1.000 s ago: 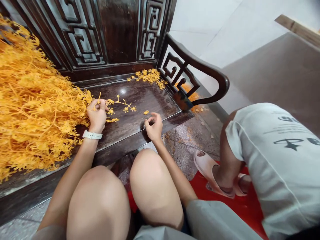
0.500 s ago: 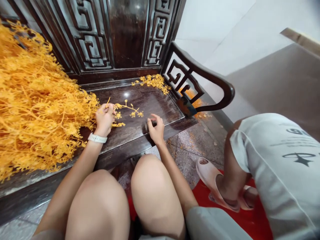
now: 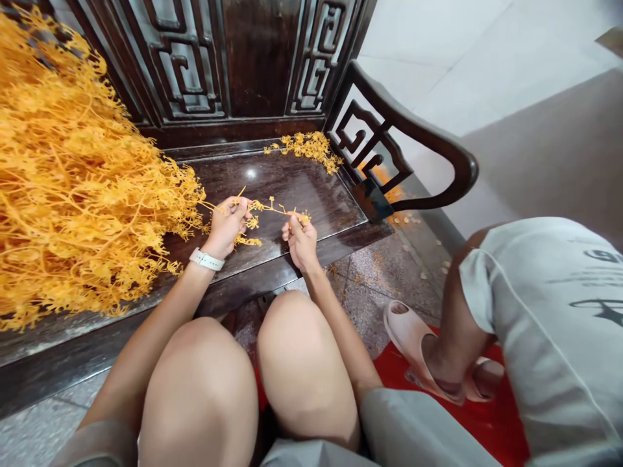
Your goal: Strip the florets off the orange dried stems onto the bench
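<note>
A big heap of orange plastic sprigs point(image 3: 73, 175) covers the left of a dark wooden bench seat point(image 3: 311, 188). My left hand point(image 3: 226, 224), with a white watch on the wrist, is closed round the stem end of one orange sprig point(image 3: 270, 209). My right hand point(image 3: 299, 237) pinches the other end of the same sprig, fingers closed on a small orange tip. Both hands hover just above the seat near its front edge. My bare knees fill the lower middle of the view.
A small pile of orange bits point(image 3: 306, 146) lies at the back right corner of the seat by the curved armrest point(image 3: 413, 139). More orange bits litter the floor point(image 3: 384, 178) behind it. Another person in a grey shirt point(image 3: 549, 311) squats to the right on a red mat, wearing a pale slipper point(image 3: 413, 344).
My right hand has lifted off the seat and moved left to grip the sprig's far end. My left hand kept hold of the sprig and raised it slightly.
</note>
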Tool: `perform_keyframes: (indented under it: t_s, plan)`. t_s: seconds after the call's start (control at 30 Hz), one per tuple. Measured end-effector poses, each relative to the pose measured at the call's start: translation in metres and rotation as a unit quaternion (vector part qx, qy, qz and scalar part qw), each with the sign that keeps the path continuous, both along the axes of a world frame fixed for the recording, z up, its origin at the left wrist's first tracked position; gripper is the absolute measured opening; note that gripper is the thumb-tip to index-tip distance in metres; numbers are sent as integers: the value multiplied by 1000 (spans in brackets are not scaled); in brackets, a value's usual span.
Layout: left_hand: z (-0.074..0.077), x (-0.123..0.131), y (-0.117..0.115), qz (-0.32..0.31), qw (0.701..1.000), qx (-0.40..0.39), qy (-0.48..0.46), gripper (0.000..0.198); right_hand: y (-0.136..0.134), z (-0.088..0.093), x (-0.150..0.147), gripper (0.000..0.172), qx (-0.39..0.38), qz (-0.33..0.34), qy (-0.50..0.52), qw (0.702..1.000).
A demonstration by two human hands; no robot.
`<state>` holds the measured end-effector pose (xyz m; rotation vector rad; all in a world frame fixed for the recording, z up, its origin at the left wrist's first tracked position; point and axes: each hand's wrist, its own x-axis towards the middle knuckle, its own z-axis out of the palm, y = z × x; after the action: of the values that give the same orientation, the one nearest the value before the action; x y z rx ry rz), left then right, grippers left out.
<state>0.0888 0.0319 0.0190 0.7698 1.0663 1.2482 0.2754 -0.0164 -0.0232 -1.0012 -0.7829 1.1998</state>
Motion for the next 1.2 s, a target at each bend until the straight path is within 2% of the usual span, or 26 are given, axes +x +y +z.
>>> perform_keyframes:
  t_s: [0.13,0.2,0.37,0.57,0.7,0.83,0.9,0.97,1.03,1.13,1.2]
  plan:
    - [2,-2,1,24,999,18,17,14,1,3,4,49,-12,-41,11,999]
    - [2,-2,2,27,999,13,30,14,1,4,7,48,-8,-42,37,998]
    - [2,3,2,61,996,17,58,20,-2,5,13,31,-19,-34,57,998]
    - [6,10,-4,79,993,51,74,26,-15,15,22,35,-5,-41,54,998]
    - [5,11,-5,74,991,84,76,29,-32,37,27,43,16,-41,24,999]
    - [3,12,-7,91,987,107,73,30,-58,60,21,53,52,-8,-47,998]
    - [1,13,-8,88,988,107,74,30,-75,73,17,47,68,0,-146,987]
    - [-2,13,-6,72,989,108,72,28,-92,88,14,37,89,23,-274,957]
    - [-6,9,2,83,989,101,70,27,-109,105,13,28,125,62,-355,924]
    - [-10,-6,21,182,980,44,72,32,-134,129,13,16,214,99,-343,909]
    - [-11,-14,29,211,975,21,62,35,-144,139,12,10,241,87,-329,909]
